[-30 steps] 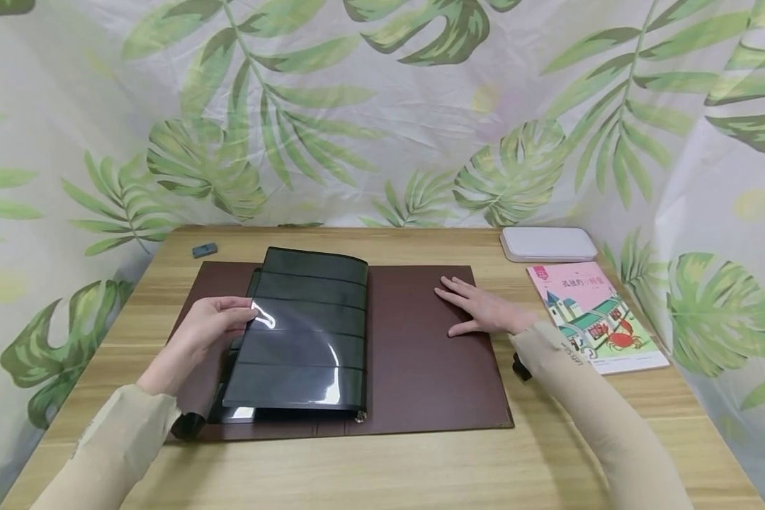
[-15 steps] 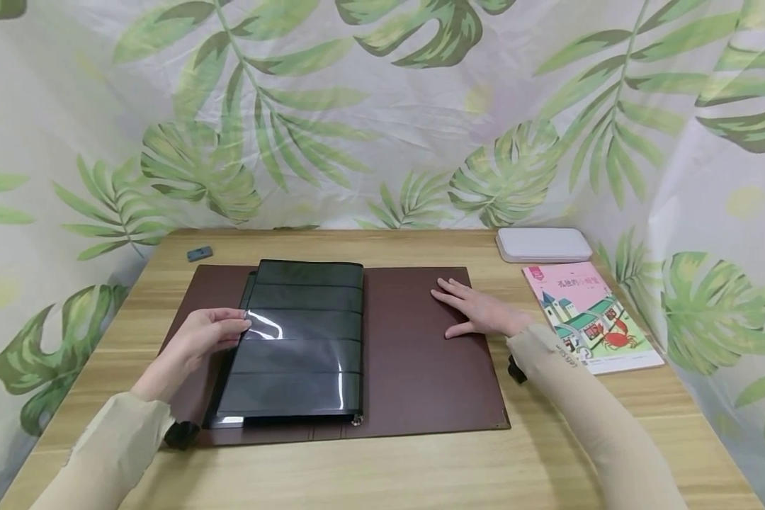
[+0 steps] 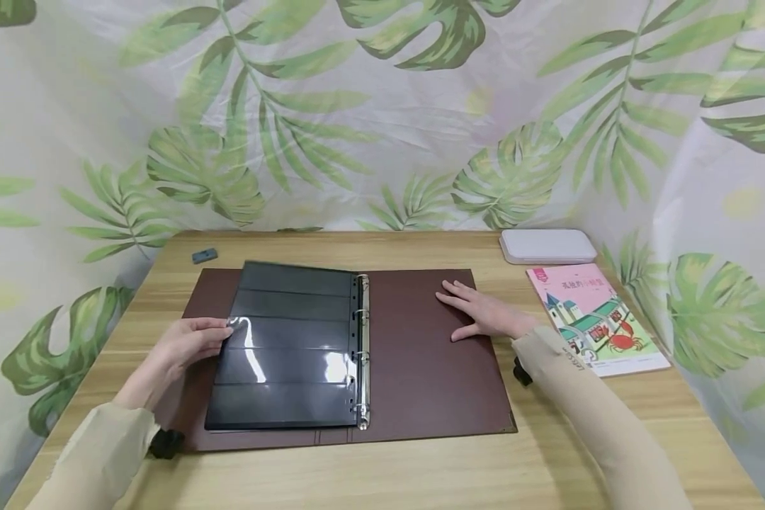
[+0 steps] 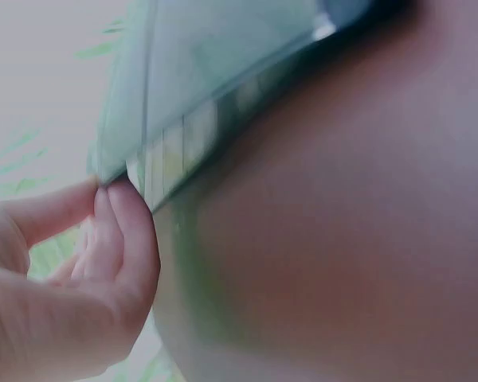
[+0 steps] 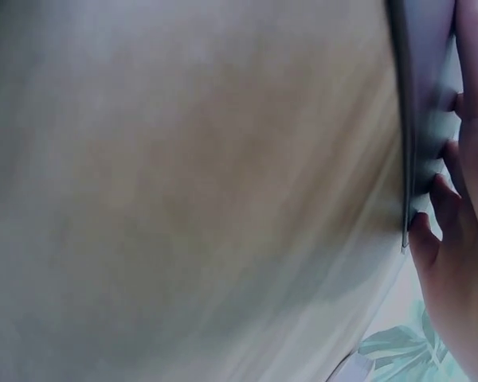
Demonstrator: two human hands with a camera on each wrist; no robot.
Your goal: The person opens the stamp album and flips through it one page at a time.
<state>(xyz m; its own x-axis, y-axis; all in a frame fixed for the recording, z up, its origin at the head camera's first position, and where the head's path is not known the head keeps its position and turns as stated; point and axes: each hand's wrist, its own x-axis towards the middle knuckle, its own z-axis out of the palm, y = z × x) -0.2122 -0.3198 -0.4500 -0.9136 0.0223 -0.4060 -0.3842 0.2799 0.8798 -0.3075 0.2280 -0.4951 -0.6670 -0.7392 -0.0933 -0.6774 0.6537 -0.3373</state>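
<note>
A brown ring binder [image 3: 421,382] lies spread on the wooden table, its metal rings [image 3: 365,354] showing along the middle. Black pocket pages [image 3: 287,333] cover most of its left half. My left hand [image 3: 188,343] pinches the left edge of the top page between thumb and fingers; the left wrist view shows the pinch on the page's corner [image 4: 115,163], lifted off the cover. On the binder's bare right cover, my right hand [image 3: 484,312] rests with fingers spread. The right wrist view shows those fingers [image 5: 450,199] along the cover's edge.
To the right lies a pink picture book [image 3: 602,319], with a white case [image 3: 548,246] behind it. A small blue-grey object [image 3: 205,256] sits at the table's back left. A leaf-patterned curtain [image 3: 421,127] hangs behind the table [image 3: 382,467].
The page in my left hand has swung further left and down, flattening onto the left side and uncovering the rings. My right hand stays where it was on the cover.
</note>
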